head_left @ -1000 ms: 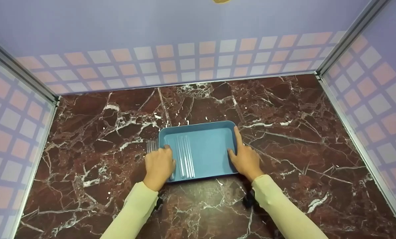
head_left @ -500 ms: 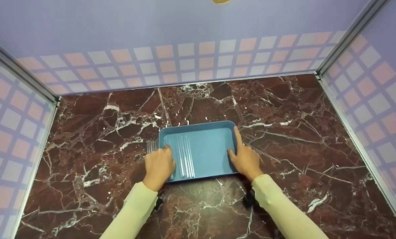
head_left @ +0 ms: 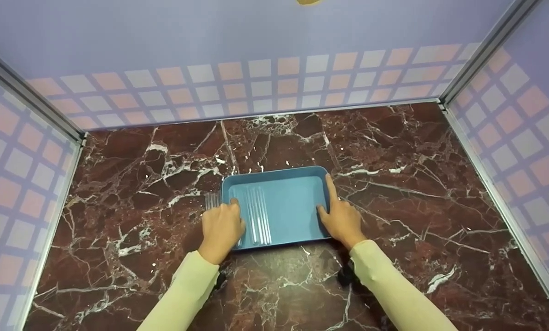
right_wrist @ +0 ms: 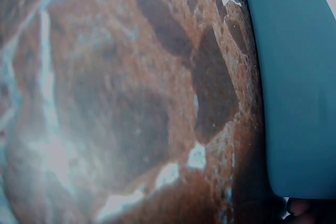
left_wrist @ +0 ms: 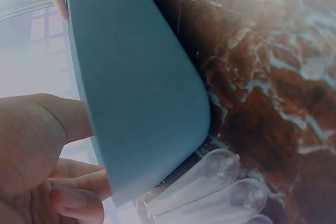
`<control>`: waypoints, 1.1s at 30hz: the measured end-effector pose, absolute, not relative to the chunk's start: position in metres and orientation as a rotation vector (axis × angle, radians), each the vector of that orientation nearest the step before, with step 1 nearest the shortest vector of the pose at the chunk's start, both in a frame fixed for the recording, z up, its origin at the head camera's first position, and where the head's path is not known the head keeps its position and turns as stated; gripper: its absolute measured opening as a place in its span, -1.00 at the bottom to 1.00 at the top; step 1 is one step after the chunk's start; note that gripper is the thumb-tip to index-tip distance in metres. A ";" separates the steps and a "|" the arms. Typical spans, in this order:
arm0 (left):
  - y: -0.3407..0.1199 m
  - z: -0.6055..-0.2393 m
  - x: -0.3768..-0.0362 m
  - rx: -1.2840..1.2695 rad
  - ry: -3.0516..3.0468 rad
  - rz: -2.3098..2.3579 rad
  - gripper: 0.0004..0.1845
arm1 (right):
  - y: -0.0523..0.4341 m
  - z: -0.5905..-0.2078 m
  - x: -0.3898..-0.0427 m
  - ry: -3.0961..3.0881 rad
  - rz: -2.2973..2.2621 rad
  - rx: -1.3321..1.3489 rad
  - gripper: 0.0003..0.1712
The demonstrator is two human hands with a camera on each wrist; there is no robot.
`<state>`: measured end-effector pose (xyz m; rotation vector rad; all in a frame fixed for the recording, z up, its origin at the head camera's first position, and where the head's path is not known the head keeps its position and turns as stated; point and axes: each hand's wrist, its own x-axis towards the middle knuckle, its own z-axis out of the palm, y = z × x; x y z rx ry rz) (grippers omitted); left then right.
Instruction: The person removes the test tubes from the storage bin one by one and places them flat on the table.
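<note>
A blue tray [head_left: 293, 207] lies on the dark red marble table [head_left: 394, 151], near its middle. Several clear plastic utensils [head_left: 258, 216] lie lengthwise in the tray's left half. My left hand [head_left: 221, 227] grips the tray's left edge, thumb on the rim. My right hand [head_left: 341, 220] holds the right edge, thumb inside and index finger stretched along the rim. The left wrist view shows the tray's outer wall [left_wrist: 136, 77] against my left hand [left_wrist: 37, 145], with clear spoon bowls [left_wrist: 215, 177] just below it. In the right wrist view only the tray's side [right_wrist: 299, 77] and a fingertip [right_wrist: 302, 208] show.
A clear plastic fork [head_left: 211, 200] pokes out beside the tray's left edge, just past my left hand. Checked lilac walls [head_left: 274, 82] with metal corner posts close off the table at the back, left and right.
</note>
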<state>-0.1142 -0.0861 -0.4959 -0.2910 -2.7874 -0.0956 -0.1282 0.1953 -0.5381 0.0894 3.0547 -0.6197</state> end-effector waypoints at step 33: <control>-0.097 -0.476 -0.111 -0.286 -2.748 -0.122 -0.74 | 0.195 -0.539 -0.129 3.038 -0.614 0.111 -0.04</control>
